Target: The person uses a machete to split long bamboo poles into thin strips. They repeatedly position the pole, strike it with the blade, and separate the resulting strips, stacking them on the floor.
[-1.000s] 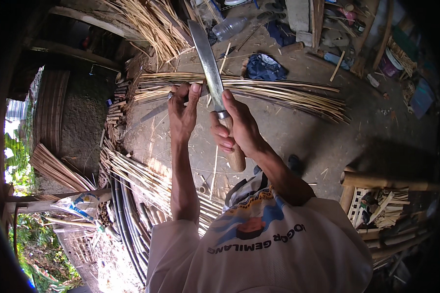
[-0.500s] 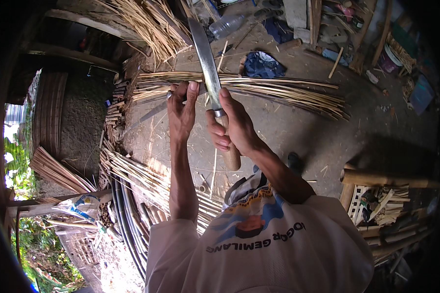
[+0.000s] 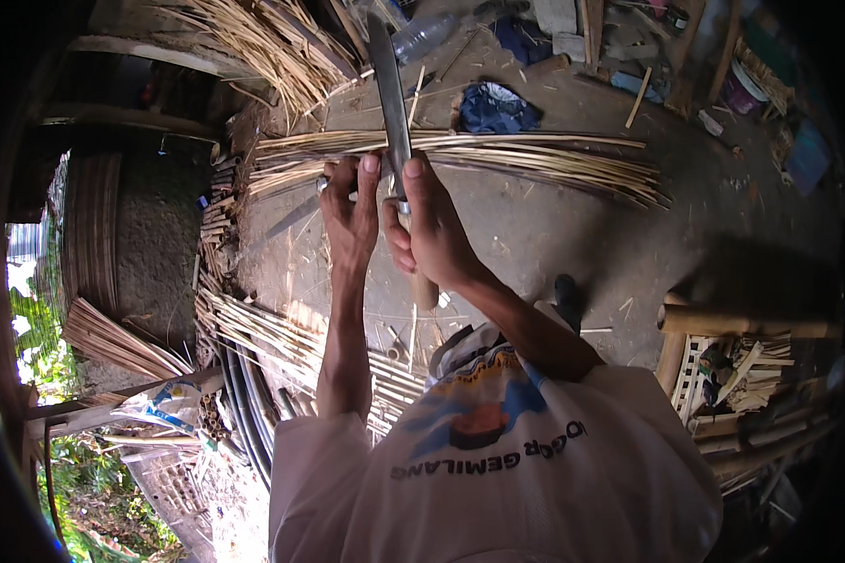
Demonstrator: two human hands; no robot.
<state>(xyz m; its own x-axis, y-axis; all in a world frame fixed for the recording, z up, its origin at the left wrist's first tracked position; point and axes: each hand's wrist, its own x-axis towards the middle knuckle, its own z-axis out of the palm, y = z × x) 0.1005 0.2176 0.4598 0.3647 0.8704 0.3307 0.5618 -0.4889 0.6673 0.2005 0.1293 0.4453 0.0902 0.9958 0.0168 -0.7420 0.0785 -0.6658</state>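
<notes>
My right hand is wrapped round the wooden handle of a long knife, thumb pressed along the base of the blade. The dark steel blade points away from me, leaning slightly left. Close by on the left, my left hand is closed, fingers curled and thumb extended beside the blade. What its fingers pinch, if anything, is too small to make out. Beyond both hands, a bundle of thin split bamboo strips lies across the floor.
Another heap of strips lies at the far left, and more strips lie near my left arm. A dark blue cloth or bag sits past the bundle. At right, thick bamboo poles border a crate of offcuts.
The knife and my right hand have shifted left, closer to my left hand. The blade has turned, so its bright face now looks dark. My left hand stays closed.
</notes>
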